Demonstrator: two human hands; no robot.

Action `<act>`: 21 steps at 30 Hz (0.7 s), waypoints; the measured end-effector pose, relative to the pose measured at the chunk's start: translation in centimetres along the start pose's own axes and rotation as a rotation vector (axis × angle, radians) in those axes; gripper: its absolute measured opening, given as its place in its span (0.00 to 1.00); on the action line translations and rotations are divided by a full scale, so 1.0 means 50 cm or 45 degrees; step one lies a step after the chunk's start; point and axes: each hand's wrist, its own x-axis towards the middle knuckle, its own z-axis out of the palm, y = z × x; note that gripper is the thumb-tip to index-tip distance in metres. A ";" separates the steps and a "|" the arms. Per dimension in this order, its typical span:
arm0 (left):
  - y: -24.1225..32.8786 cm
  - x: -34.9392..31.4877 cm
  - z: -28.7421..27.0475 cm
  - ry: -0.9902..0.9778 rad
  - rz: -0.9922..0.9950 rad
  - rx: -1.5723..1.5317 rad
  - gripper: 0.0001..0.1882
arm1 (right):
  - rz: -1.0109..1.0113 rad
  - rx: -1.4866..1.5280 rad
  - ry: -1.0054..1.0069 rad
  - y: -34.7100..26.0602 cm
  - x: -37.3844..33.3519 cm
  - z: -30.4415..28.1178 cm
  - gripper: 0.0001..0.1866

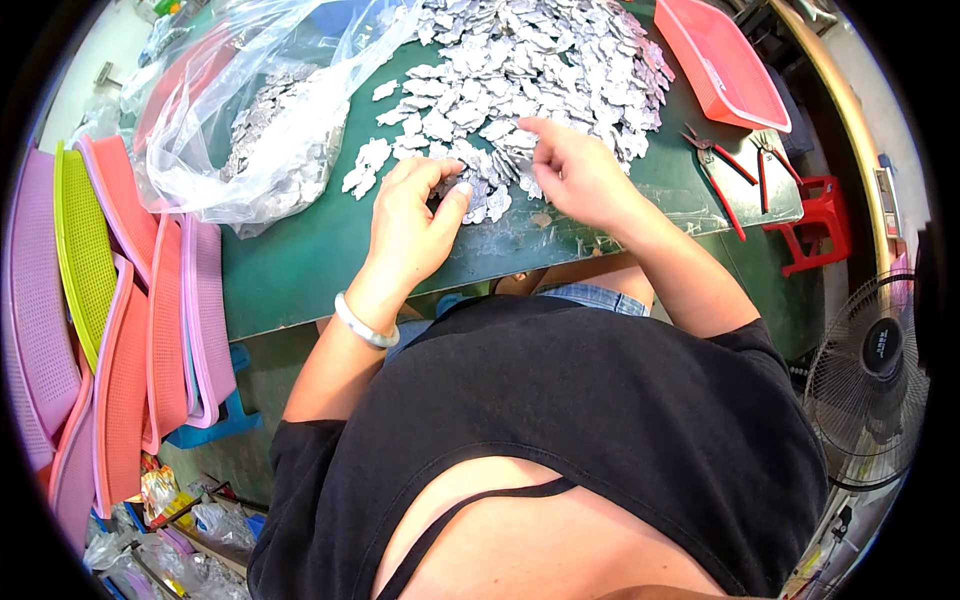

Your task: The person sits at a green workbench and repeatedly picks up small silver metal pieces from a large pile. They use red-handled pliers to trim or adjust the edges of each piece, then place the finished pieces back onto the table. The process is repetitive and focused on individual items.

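From the head camera, both hands are working at the near edge of a heap of small flat silvery metal pieces (530, 70) lying on the green tabletop (300, 260). The left hand (410, 225) is pinching pieces between thumb and fingers. The right hand (575, 175) is resting on the heap, fingertips curled leftward into it; whether its grip is holding anything is unclear. The heap is stretching away ahead of both hands, with the right hand nearer its bulk.

A clear plastic bag (262, 120) of silvery pieces lies open on the green table's (300, 260) left side.
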 end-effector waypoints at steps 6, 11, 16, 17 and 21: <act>0.008 0.001 0.026 -0.096 -0.307 -0.438 0.10 | 0.343 1.000 -0.004 -0.001 0.001 -0.015 0.23; 0.021 0.008 0.047 -0.251 -0.587 -0.970 0.07 | 0.363 1.166 -0.096 -0.026 -0.004 -0.014 0.22; 0.005 0.016 0.043 -0.218 -0.831 -1.399 0.03 | 0.308 1.112 -0.039 -0.015 0.002 -0.012 0.20; 0.003 0.016 0.041 -0.223 -0.847 -1.421 0.03 | 0.302 1.060 -0.017 -0.008 0.004 -0.012 0.19; -0.004 0.015 0.032 -0.249 -0.914 -1.458 0.04 | 0.186 0.801 0.137 0.024 0.005 0.001 0.19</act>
